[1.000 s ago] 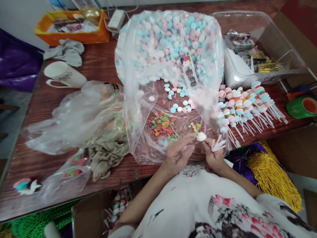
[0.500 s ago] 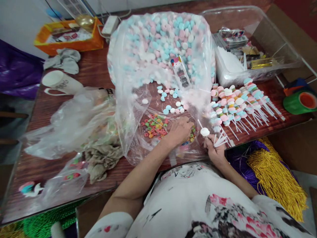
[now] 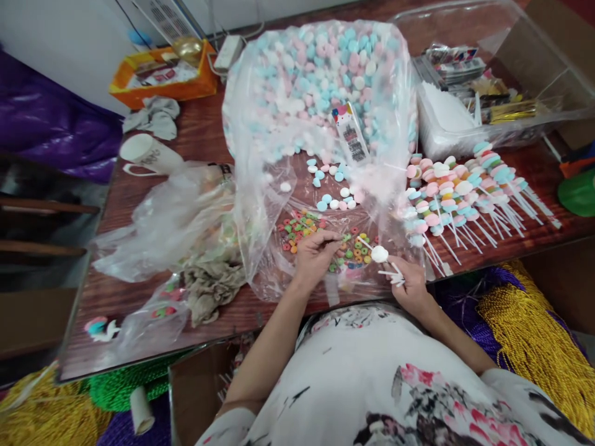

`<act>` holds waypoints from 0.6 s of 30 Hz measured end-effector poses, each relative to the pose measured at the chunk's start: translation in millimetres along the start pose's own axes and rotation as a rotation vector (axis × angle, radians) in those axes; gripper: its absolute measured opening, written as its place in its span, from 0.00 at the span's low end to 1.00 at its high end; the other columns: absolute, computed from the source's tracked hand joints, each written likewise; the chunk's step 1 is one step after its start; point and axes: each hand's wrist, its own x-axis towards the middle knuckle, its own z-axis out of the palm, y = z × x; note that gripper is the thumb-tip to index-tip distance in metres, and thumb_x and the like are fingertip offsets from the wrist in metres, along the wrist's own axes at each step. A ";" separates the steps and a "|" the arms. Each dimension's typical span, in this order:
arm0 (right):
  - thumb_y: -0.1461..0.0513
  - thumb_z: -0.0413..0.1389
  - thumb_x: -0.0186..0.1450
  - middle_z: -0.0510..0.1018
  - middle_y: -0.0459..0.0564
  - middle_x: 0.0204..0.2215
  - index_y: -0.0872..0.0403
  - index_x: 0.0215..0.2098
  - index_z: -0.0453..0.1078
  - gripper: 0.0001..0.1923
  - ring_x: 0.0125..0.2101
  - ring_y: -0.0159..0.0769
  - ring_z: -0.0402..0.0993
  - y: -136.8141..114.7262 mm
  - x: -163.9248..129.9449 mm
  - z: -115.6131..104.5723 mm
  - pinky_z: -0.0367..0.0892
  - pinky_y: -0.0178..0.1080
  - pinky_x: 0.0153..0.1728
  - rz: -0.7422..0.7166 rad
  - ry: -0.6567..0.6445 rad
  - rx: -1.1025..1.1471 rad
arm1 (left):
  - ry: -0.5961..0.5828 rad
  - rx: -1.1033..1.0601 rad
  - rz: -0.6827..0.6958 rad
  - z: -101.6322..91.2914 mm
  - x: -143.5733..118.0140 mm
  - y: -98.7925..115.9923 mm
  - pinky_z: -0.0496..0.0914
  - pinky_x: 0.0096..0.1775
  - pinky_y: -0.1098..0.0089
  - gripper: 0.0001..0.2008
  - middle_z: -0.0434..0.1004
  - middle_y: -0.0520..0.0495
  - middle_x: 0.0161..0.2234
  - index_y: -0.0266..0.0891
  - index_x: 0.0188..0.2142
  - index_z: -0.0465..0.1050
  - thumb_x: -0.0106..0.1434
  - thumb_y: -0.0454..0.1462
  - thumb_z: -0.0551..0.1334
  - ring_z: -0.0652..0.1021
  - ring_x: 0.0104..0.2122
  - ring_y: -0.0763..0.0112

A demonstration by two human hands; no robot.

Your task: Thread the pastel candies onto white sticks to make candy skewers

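Observation:
My right hand [image 3: 409, 284] is closed around several short white sticks [image 3: 394, 275]. It also holds a stick with a white round candy [image 3: 379, 254] threaded on it, its bare end pointing up and to the left. Left of that stick tip, my left hand [image 3: 317, 253] has thumb and forefinger brought together in a pinch. A small green ring shows right by the fingertips, but whether it is gripped is too small to tell. Beneath both hands, colourful ring candies [image 3: 302, 229] lie on clear plastic. Pink, white and blue round candies [image 3: 341, 201] lie just beyond.
A large clear bag [image 3: 297, 80] of round candies stands at the back. Threaded candy sticks [image 3: 458, 192] lie in a pile at right, below a clear plastic bin [image 3: 453, 139]. A white mug [image 3: 155, 158], a crumpled cloth [image 3: 211, 291] and an orange box [image 3: 171, 91] are at left.
My left hand has drawn back from the ring candies, its fingertips now pinched. My right hand has shifted slightly, with the white candy and sticks still in it. The camera view has swung left.

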 end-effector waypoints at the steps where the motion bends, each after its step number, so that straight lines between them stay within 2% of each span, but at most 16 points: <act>1: 0.72 0.48 0.57 0.80 0.51 0.38 0.53 0.50 0.69 0.23 0.38 0.39 0.78 -2.5 0.6 0.3 0.73 0.41 0.40 -0.038 -0.025 -0.031 | 0.033 -0.041 -0.008 -1.4 -4.0 3.9 0.71 0.23 0.75 0.04 0.78 0.51 0.30 0.37 0.32 0.77 0.56 0.35 0.67 0.77 0.20 0.76; 3: 0.72 0.47 0.54 0.81 0.52 0.42 0.53 0.52 0.68 0.28 0.41 0.40 0.78 -7.5 1.9 1.6 0.73 0.43 0.44 -0.070 -0.076 -0.078 | 0.073 -0.040 0.057 -3.1 -11.1 12.8 0.72 0.24 0.75 0.03 0.78 0.51 0.30 0.38 0.32 0.77 0.56 0.35 0.67 0.77 0.21 0.77; 6: 0.72 0.47 0.53 0.81 0.54 0.44 0.55 0.54 0.67 0.30 0.43 0.42 0.78 -14.4 4.3 3.5 0.73 0.45 0.46 -0.065 -0.127 -0.135 | 0.095 0.117 0.289 -5.4 -20.1 23.8 0.75 0.32 0.72 0.02 0.80 0.50 0.31 0.39 0.32 0.78 0.58 0.33 0.66 0.79 0.28 0.74; 9: 0.72 0.47 0.53 0.80 0.56 0.45 0.56 0.54 0.68 0.30 0.45 0.44 0.78 -21.4 6.8 2.3 0.73 0.46 0.46 -0.042 -0.192 -0.199 | 0.093 0.313 0.500 -10.5 -27.0 27.3 0.75 0.40 0.68 0.06 0.80 0.48 0.32 0.40 0.35 0.77 0.60 0.30 0.63 0.80 0.35 0.71; 14: 0.73 0.48 0.54 0.81 0.55 0.43 0.55 0.51 0.70 0.27 0.43 0.44 0.78 -32.7 7.6 -1.4 0.72 0.44 0.45 0.020 -0.312 -0.263 | -0.039 0.562 0.769 -19.9 -32.1 23.2 0.75 0.42 0.64 0.09 0.80 0.44 0.36 0.41 0.39 0.76 0.62 0.29 0.59 0.80 0.38 0.68; 16: 0.73 0.48 0.55 0.81 0.55 0.42 0.55 0.50 0.70 0.26 0.42 0.44 0.78 -34.5 7.2 0.0 0.72 0.43 0.44 0.019 -0.302 -0.248 | -0.081 0.599 0.851 -20.7 -34.1 23.7 0.75 0.42 0.63 0.09 0.80 0.43 0.38 0.40 0.39 0.75 0.62 0.29 0.59 0.80 0.39 0.66; 18: 0.73 0.47 0.55 0.81 0.54 0.43 0.55 0.50 0.70 0.26 0.42 0.43 0.78 -34.4 6.9 3.3 0.73 0.43 0.44 0.001 -0.254 -0.178 | -0.112 0.591 0.865 -19.5 -37.5 26.3 0.75 0.42 0.62 0.10 0.80 0.42 0.39 0.40 0.40 0.75 0.63 0.28 0.58 0.79 0.40 0.65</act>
